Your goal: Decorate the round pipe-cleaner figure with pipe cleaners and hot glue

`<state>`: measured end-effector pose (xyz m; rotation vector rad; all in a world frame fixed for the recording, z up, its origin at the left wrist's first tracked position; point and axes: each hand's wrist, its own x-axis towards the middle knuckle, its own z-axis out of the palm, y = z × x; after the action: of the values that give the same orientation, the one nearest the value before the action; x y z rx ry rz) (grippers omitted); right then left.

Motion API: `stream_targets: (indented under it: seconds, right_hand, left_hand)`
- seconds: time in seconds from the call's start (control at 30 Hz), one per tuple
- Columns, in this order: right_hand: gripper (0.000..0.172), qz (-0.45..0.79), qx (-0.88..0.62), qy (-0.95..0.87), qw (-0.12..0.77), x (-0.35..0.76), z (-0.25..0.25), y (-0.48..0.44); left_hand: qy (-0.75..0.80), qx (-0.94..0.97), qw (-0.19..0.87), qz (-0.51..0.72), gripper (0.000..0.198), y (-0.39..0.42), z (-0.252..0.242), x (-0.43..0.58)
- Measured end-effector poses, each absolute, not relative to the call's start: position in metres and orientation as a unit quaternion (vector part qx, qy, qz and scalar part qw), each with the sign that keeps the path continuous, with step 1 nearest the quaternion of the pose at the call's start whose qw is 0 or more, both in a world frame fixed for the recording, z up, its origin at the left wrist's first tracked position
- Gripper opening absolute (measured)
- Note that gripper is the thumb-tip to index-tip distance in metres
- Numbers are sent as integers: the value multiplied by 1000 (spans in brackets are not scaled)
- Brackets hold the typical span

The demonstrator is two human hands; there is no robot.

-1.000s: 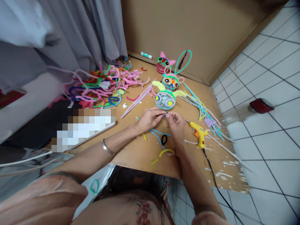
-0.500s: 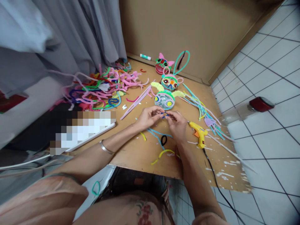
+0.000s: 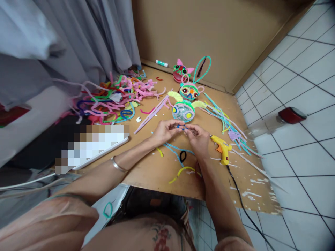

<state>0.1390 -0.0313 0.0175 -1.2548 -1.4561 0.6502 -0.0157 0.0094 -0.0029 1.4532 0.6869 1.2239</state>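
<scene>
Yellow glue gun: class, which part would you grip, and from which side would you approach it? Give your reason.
Probably grip the glue gun by its handle, coming from above on the near side: it lies flat on the board, handle and cord toward the person, nozzle toward the right hand.

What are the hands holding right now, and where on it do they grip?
A short blue pipe cleaner. The left hand pinches its left end with the fingertips and the right hand pinches its right end.
</scene>
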Motion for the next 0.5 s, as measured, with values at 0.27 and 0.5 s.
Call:
stream_targets:
  seconds: [0.27,0.5]
  right_hand:
    - [19,299,-530,-570,553,135,16,-31]
    - [26,310,-537,-526,582,135,19,-29]
  left_hand:
    - [304,590,531,527,35,9,-1,-14]
    - [342,550,550,528,39,6,11,-16]
